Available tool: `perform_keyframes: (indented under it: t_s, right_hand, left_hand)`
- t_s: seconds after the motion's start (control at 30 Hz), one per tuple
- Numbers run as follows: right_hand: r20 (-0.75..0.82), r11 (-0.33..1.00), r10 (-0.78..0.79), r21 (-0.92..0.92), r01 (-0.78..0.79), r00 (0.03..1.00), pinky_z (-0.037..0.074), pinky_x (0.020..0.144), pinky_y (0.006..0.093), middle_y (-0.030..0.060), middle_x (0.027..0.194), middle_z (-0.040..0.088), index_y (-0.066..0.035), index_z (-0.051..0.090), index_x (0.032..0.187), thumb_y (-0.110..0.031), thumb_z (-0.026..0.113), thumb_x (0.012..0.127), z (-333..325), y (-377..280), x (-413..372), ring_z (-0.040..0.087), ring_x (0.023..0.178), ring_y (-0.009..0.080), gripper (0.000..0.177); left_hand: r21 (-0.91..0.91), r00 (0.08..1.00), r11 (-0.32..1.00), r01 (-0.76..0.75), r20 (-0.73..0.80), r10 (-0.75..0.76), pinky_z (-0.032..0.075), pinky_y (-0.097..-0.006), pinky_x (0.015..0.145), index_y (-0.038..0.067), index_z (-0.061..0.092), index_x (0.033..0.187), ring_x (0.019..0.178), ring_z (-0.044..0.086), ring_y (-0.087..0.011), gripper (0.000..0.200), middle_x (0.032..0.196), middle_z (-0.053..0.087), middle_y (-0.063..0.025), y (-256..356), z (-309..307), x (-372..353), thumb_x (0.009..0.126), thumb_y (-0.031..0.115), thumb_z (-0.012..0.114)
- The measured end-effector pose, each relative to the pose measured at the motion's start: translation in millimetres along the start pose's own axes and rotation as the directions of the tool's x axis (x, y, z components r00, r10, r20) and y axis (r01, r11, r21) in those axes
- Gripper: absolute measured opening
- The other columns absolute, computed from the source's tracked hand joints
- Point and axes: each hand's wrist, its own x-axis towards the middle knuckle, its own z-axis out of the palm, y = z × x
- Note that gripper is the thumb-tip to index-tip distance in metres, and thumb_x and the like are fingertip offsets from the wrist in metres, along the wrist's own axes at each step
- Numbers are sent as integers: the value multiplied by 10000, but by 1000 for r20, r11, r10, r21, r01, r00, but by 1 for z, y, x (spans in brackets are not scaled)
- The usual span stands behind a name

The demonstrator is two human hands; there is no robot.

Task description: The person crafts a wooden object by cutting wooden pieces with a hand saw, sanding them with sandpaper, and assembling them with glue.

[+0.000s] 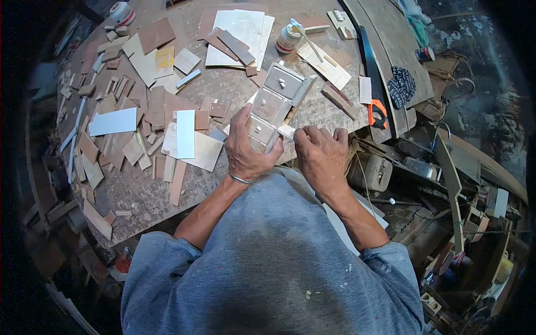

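Note:
A small wooden cabinet [272,104] with three panels, each bearing a little pale knob, lies tilted at the table's near edge. My left hand [245,149] grips its near end, thumb on one side and fingers on the other. Close to the cabinet's lower right side, my right hand [322,159] is closed with its fingers curled down. A small pale flat piece [286,130] sticks out from those fingers toward the cabinet. Whether it is wood or folded sandpaper cannot be made out. The right fingertips are hidden beneath the knuckles.
Wood scraps [156,109] and white strips [186,134] cover the table's left side. Behind the cabinet stands an open jar [288,39] beside a brush [307,42] resting on a board. A saw with an orange handle [378,114] lies along the right edge. Another jar [122,13] stands far left.

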Motion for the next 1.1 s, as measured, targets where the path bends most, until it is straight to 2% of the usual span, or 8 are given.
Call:
perform_keyframes:
  t_s: [0.23, 0.37, 0.43, 0.53, 0.67, 0.87, 0.97, 1.1]
  right_hand:
    - [1, 1000, -7, -2, 7, 1000, 392, 758, 430, 36, 806, 605, -118, 648, 916, -125, 637, 826, 1, 3, -1, 635, 759, 216, 90]
    - [16, 1000, -16, -3, 16, 1000, 391, 758, 428, 42, 805, 611, -115, 645, 918, -128, 634, 829, 4, 5, 0, 645, 753, 224, 90]
    - [65, 999, -27, -19, 29, 997, 391, 760, 430, 52, 811, 623, -113, 640, 921, -131, 628, 848, 7, 8, 2, 655, 754, 228, 77]
    - [157, 999, -37, -29, 42, 987, 373, 760, 434, 61, 813, 624, -113, 615, 942, -171, 654, 897, 9, 14, 5, 659, 765, 233, 84]
    - [203, 996, -81, -12, 86, 976, 358, 760, 445, 73, 799, 618, -103, 598, 980, -201, 634, 948, 17, 17, 6, 654, 753, 271, 110]
    - [297, 996, -57, 86, 33, 953, 371, 762, 457, 118, 828, 662, -73, 597, 976, -225, 583, 979, 17, 18, 10, 651, 752, 327, 153]
    - [341, 992, -42, 125, -1, 939, 415, 776, 481, 160, 792, 690, -55, 631, 959, -246, 591, 943, 17, 22, 13, 673, 715, 361, 196]
    - [292, 982, -45, 189, -12, 955, 414, 709, 468, 155, 757, 674, -50, 648, 879, -213, 616, 913, 24, 25, 11, 647, 692, 369, 170]
  left_hand:
    - [-6, 1000, 1000, -12, -18, 12, 500, -464, 1036, -50, 391, 1447, 1202, 604, -424, 937, 1291, 568, -263, 0, 1, -1, 657, 151, 853]
    - [24, 999, 999, 33, 28, -34, 508, -456, 1024, -62, 397, 1440, 1203, 605, -423, 923, 1289, 570, -273, 8, -1, 3, 668, 156, 852]
    - [22, 992, 995, 102, 65, -104, 513, -453, 1014, -64, 404, 1436, 1200, 606, -424, 912, 1285, 570, -278, 15, -2, 6, 673, 160, 850]
    - [91, 996, 995, 51, 66, -57, 550, -475, 920, -28, 380, 1471, 1145, 620, -430, 943, 1284, 560, -265, 14, 2, 7, 679, 198, 839]
    - [79, 992, 995, 65, 99, -72, 552, -482, 905, -17, 384, 1474, 1127, 626, -432, 929, 1269, 566, -257, 16, 2, 7, 687, 190, 831]
    - [78, 980, 990, 117, 154, -128, 546, -490, 895, -18, 393, 1469, 1097, 631, -428, 907, 1244, 573, -243, 20, 2, 6, 699, 191, 823]
    - [96, 985, 992, 86, 144, -99, 545, -494, 886, -19, 402, 1465, 1083, 633, -425, 894, 1236, 574, -240, 18, 5, 5, 706, 197, 823]
    - [114, 985, 992, 54, 155, -71, 552, -486, 863, -24, 419, 1453, 1070, 637, -418, 865, 1226, 576, -236, 16, 6, 2, 716, 191, 817]
